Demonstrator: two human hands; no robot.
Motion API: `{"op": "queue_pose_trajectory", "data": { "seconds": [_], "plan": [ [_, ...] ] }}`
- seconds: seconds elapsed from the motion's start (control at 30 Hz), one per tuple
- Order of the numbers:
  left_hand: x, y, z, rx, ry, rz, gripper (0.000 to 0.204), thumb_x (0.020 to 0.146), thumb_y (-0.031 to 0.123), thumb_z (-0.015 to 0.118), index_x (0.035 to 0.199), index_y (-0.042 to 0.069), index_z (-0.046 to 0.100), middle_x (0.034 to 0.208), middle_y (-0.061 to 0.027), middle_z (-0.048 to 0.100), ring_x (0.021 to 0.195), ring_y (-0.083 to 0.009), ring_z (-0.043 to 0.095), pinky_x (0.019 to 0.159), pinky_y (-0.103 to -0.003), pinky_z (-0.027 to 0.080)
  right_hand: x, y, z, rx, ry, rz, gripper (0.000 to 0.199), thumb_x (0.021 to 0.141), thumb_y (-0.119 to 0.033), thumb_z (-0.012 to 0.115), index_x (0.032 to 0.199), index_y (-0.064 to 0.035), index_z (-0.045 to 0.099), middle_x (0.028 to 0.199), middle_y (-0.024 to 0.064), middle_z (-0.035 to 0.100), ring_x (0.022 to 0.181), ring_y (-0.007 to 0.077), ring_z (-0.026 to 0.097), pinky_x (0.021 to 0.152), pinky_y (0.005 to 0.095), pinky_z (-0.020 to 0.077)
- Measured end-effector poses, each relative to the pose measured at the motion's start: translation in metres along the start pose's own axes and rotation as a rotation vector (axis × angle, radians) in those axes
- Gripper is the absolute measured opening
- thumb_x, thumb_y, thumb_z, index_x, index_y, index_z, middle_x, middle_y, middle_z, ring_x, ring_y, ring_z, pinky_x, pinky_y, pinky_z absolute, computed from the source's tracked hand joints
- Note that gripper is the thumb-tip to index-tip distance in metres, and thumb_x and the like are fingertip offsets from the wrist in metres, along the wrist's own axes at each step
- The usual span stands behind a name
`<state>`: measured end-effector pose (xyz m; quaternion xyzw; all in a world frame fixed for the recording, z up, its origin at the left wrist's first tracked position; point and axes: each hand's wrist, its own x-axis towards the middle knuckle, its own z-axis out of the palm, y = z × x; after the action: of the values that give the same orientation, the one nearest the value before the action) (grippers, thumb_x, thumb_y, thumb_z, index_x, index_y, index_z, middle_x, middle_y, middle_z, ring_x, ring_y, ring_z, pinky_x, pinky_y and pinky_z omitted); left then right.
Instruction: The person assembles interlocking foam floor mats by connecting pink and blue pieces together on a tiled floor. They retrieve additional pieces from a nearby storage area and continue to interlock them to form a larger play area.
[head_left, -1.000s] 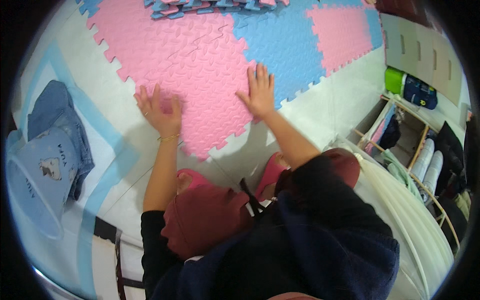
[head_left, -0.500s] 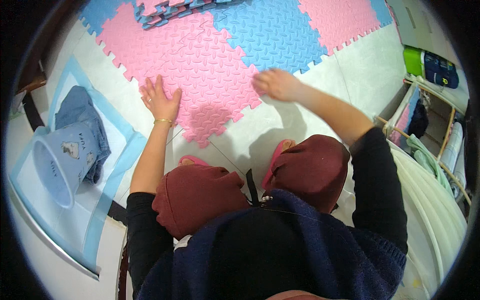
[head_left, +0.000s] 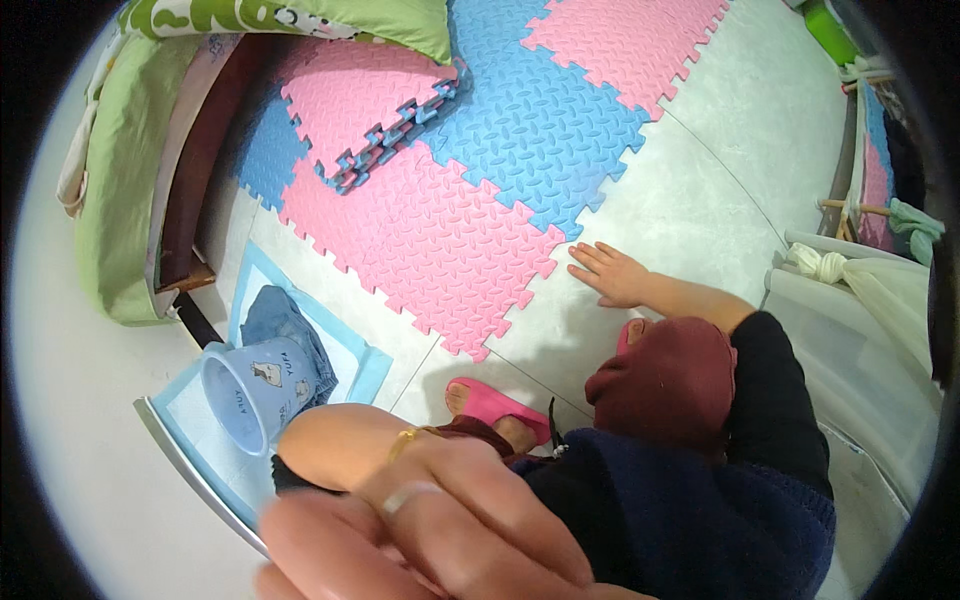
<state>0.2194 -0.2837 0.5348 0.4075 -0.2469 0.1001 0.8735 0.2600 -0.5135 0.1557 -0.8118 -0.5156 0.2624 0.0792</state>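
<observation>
Hands off the foam mats, one flat on the tile

Fingers of the right hand (head_left: pixel 612 273) spread wide and pressed flat on the pale tile floor (head_left: pixel 700 170), holding nothing, tips just beside the toothed edge of the pink foam mat (head_left: pixel 420 235) but not on it. Left hand (head_left: pixel 420 520) is raised very near the camera, large and blurred, back of the hand showing, ring on one finger, gold bracelet (head_left: pixel 405 440) at the wrist; fingers look loosely curled, cannot tell whether anything is in them. Person crouches, pink slipper (head_left: pixel 495 405) on the near foot. Pink mat links to a blue foam mat (head_left: pixel 535 115) farther off, another pink one beyond at far right. A loose stack of mat pieces (head_left: pixel 365 110) lies on the far left part. Near left: blue plastic cup (head_left: pixel 255 385) tipped on its side on a light blue tray (head_left: pixel 190 455), folded denim cloth (head_left: pixel 275 315) touching it. Green cushion (head_left: pixel 115 170) along the far left.
</observation>
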Motion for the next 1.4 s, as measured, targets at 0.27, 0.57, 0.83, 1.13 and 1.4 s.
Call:
{"op": "queue_pose_trajectory", "data": {
  "seconds": [0.27, 0.57, 0.83, 1.13, 1.4],
  "plan": [
    [-0.008, -0.053, 0.015, -0.235, -0.183, 0.016, 0.012, 0.088, 0.012, 0.058, 0.092, 0.003, 0.051, 0.103, -0.0065, 0.043, 0.082, -0.0255, 0.06, 0.068, -0.032, 0.047, -0.026, -0.004, 0.017, 0.241, 0.219, 0.216, 0.073, 0.072, -0.02, 0.07, 0.135, -0.0065, 0.037, 0.142, 0.0173, 0.031, 0.132, 0.0338, 0.028, 0.107, 0.0422, 0.0277],
    [-0.023, -0.082, 0.031, -0.266, -0.147, 0.245, 0.02, 0.089, 0.016, 0.057, 0.104, 0.004, 0.051, 0.115, -0.0059, 0.044, 0.084, -0.0247, 0.059, 0.068, -0.031, 0.044, -0.031, 0.012, 0.022, 0.216, 0.242, 0.222, 0.069, 0.072, -0.019, 0.067, 0.134, -0.0074, 0.039, 0.141, 0.0129, 0.033, 0.132, 0.0313, 0.03, 0.107, 0.0404, 0.0283],
    [-0.03, -0.078, 0.057, 0.099, 0.125, 0.236, 0.026, 0.091, 0.021, 0.052, 0.115, 0.011, 0.049, 0.131, -0.0014, 0.041, 0.089, -0.0219, 0.056, 0.072, -0.032, 0.037, -0.033, 0.009, 0.025, 0.19, 0.296, 0.235, 0.065, 0.071, -0.019, 0.068, 0.129, -0.0072, 0.043, 0.14, 0.0112, 0.034, 0.132, 0.0282, 0.03, 0.105, 0.04, 0.0294],
    [-0.025, -0.057, 0.045, 0.062, 0.115, -0.095, 0.012, 0.09, 0.014, 0.051, 0.098, 0.014, 0.042, 0.089, -0.0058, 0.06, 0.077, -0.019, 0.047, 0.071, -0.03, 0.032, -0.034, 0.007, 0.023, 0.19, 0.342, 0.221, 0.064, 0.069, -0.016, 0.069, 0.127, -0.0075, 0.045, 0.14, 0.0103, 0.034, 0.13, 0.0281, 0.031, 0.104, 0.0409, 0.0307],
    [-0.021, -0.07, 0.019, -0.248, -0.098, -0.145, 0.017, 0.09, 0.028, 0.054, 0.095, 0.019, 0.041, 0.088, -0.0089, 0.061, 0.075, -0.0184, 0.047, 0.068, -0.03, 0.032, -0.034, 0.007, 0.027, 0.175, 0.335, 0.23, 0.065, 0.069, -0.015, 0.069, 0.128, -0.0082, 0.044, 0.141, 0.0104, 0.033, 0.131, 0.0285, 0.031, 0.104, 0.0409, 0.0304]
  ]
}}
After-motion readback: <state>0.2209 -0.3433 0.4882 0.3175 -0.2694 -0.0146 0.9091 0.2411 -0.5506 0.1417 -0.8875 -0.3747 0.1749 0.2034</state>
